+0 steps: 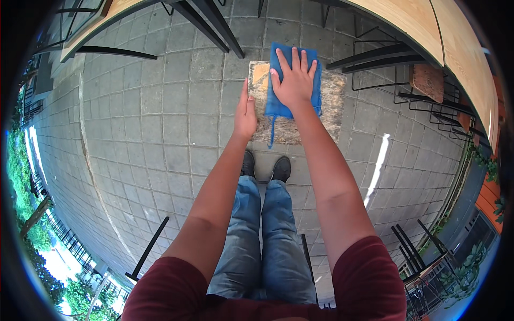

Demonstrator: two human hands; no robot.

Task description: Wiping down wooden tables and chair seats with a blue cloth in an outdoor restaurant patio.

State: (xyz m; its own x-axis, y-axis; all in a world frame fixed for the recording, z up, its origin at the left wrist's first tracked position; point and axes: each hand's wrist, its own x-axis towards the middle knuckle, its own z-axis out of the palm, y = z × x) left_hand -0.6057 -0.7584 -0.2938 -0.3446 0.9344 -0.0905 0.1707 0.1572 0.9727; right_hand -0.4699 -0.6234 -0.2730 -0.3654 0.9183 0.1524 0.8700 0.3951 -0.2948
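While right hand (294, 85) lies flat on blue cloth (277, 100), left hand (246, 119) meets left edge of wooden board (333, 109)

Cloth sits on board, cord (272, 131) trailing to near edge. Right grip wide, fingers spread; left fingers straight, cannot tell if that grip is closed.

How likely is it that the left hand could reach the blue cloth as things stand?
Probably yes: the left hand is at the left edge of the wooden top, and only bare wood lies between it and the blue cloth. The right hand, spread on the cloth, blocks mainly its middle.
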